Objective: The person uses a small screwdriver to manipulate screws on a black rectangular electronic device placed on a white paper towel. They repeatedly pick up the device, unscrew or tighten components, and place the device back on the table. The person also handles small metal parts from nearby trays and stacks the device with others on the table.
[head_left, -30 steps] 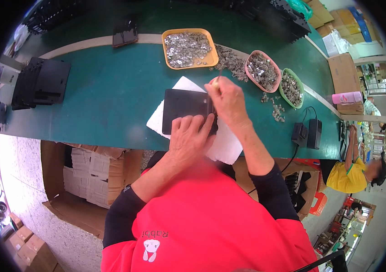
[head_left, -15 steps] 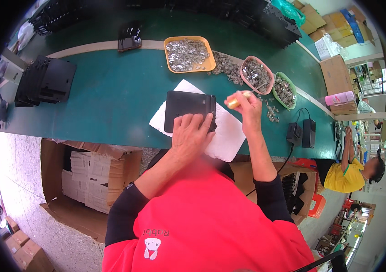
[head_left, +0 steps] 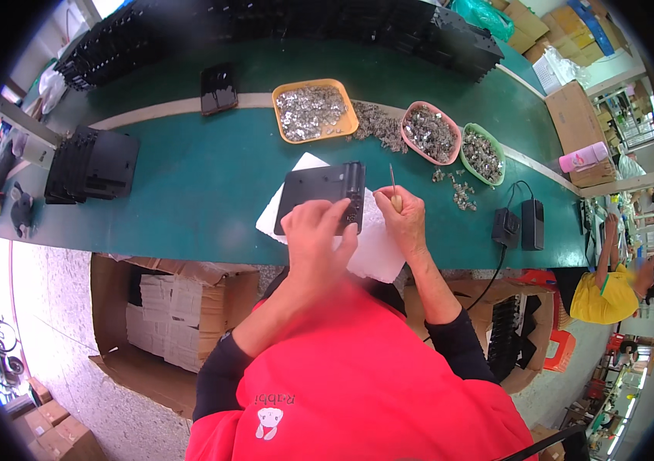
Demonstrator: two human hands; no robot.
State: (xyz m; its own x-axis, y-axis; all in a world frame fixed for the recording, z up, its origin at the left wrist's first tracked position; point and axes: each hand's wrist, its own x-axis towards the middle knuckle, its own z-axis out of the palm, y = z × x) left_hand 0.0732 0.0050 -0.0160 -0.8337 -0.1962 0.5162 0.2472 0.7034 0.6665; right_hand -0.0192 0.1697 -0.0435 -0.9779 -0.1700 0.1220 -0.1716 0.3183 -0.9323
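Observation:
A flat black plastic panel (head_left: 315, 183) with a raised ribbed strip along its right side lies on a white foam sheet (head_left: 373, 257). My left hand (head_left: 315, 242) grips the panel's lower right part, its fingers bent over the strip and the thumb apart below. Small metal bits show on the strip near the fingertips; their exact shape is too small to tell. Just right of the panel, my right hand (head_left: 406, 221) is closed round a thin-shafted hand tool (head_left: 397, 203) with a yellowish handle. Its metal shaft points away from me, clear of the panel, and the tip's kind cannot be made out.
Small metal clips fill a yellow tray (head_left: 354, 123), a pink basket (head_left: 459, 146) and a green basket (head_left: 502, 165); loose ones lie between. Black panels (head_left: 108, 165) stand stacked at left. A black power adapter (head_left: 505, 228) lies right. A person in yellow (head_left: 607, 296) works beyond.
My left hand has gone from lying flat on the panel to bent fingers at its strip. My right hand has come nearer and lower, its tool's shaft now pointing away from me.

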